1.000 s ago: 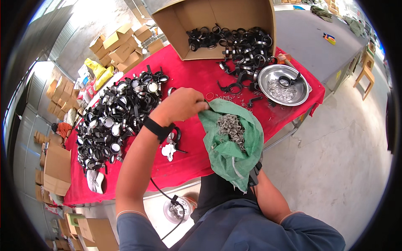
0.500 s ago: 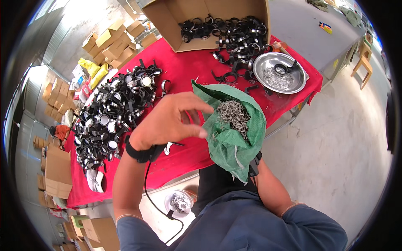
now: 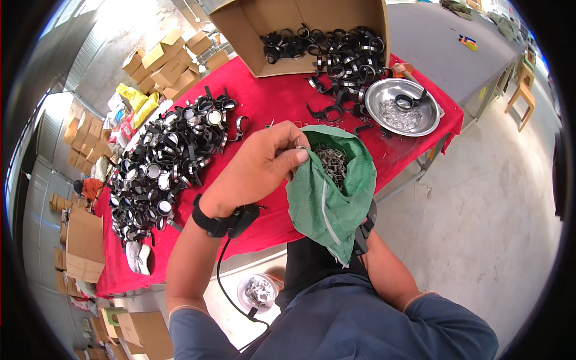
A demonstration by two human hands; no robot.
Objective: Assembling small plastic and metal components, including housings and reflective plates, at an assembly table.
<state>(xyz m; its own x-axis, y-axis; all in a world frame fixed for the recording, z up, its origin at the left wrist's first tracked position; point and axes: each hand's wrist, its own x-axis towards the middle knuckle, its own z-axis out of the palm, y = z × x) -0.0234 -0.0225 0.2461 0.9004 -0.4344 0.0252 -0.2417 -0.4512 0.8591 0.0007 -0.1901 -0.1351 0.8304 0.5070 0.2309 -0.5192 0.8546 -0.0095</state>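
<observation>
A green woven bag [image 3: 336, 210] hangs in front of me, its mouth turned up, with many small grey metal clips [image 3: 332, 163] inside. My left hand [image 3: 264, 165] is closed on the left edge of the bag's mouth, thumb against fingers. A small bit of metal wire shows at its fingertips. My right forearm reaches up behind the bag, which hides the right hand and its fingers. Left of my left hand, a big heap of black ring-shaped clamps [image 3: 162, 162] with silvery round faces lies on the red cloth [image 3: 264, 204].
A cardboard box [image 3: 270, 18] on its side holds more black rings at the back. A steel bowl [image 3: 390, 126] to the right contains small clear pieces and one black ring. Below the table stands a white bucket [image 3: 247, 300]. A grey table [image 3: 444, 48] adjoins at far right.
My left hand has gone from open fingers beside the bag to a pinch on its edge. The bag's mouth has narrowed, covering part of the metal clips.
</observation>
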